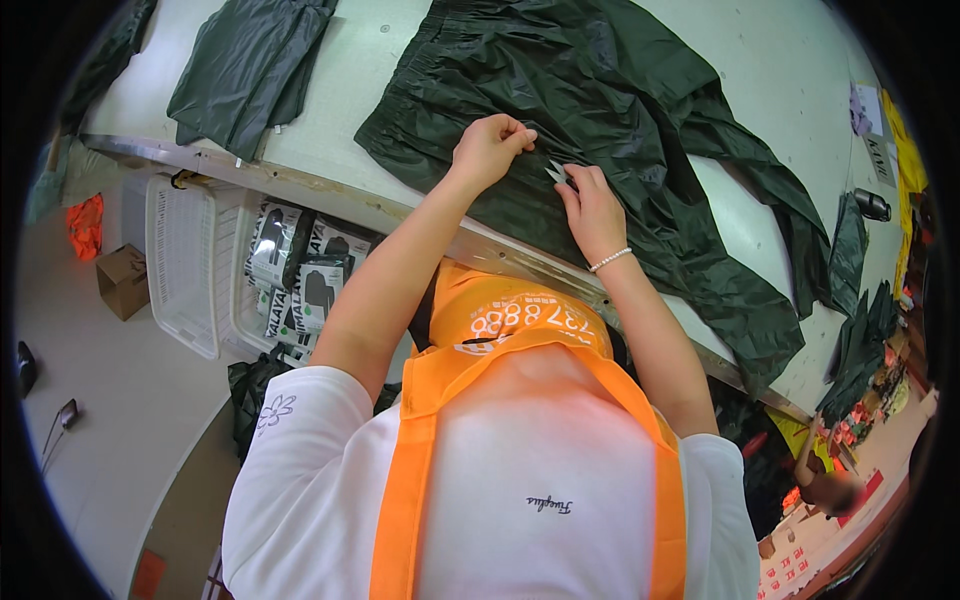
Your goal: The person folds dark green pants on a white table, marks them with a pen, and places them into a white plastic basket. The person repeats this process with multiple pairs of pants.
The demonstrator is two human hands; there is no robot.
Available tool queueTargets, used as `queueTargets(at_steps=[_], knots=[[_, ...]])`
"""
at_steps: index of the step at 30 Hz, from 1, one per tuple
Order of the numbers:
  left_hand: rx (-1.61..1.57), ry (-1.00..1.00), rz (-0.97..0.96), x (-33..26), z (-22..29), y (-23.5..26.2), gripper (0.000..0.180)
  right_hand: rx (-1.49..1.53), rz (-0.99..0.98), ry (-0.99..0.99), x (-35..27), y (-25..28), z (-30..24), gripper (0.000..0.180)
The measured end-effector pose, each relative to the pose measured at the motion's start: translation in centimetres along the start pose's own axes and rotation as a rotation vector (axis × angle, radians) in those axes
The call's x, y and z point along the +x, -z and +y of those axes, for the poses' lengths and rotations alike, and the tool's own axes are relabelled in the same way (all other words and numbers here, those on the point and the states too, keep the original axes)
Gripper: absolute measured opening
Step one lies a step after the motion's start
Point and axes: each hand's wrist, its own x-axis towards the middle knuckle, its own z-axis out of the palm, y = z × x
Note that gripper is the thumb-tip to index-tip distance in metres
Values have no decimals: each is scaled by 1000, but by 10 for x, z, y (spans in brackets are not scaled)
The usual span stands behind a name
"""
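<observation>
Dark green rain trousers (560, 90) lie spread over the worktable, their gathered elastic waistband at the left and the legs running right, one over the near edge. My left hand (488, 152) is closed in a pinch just above the fabric near the waistband. Whatever its fingertips hold is too small to make out. Close by on the right, my right hand (596, 212) grips small thread snips (557, 173). Their two pointed blades stick out apart toward my left fingertips; the rest of the tool is hidden in the palm.
A folded dark green garment (250, 75) rests on the table (350, 60) at the left. White plastic baskets (182, 265), one with packaged garments (320, 285), stand below the edge. A cardboard box (124, 282) is on the floor. Another person (830, 490) is at far right.
</observation>
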Motion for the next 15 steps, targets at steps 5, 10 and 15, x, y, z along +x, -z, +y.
queueTargets(at_steps=[5,10,15], knots=[[-29,34,22,-3,5,-5,17,-136,27,94,2,-5,4,20],[-70,-1,63,-3,-4,-9,18,-206,23,102,8,-7,5,16],[-398,-34,24,-14,7,7,15,-147,6,62,9,-6,7,16]])
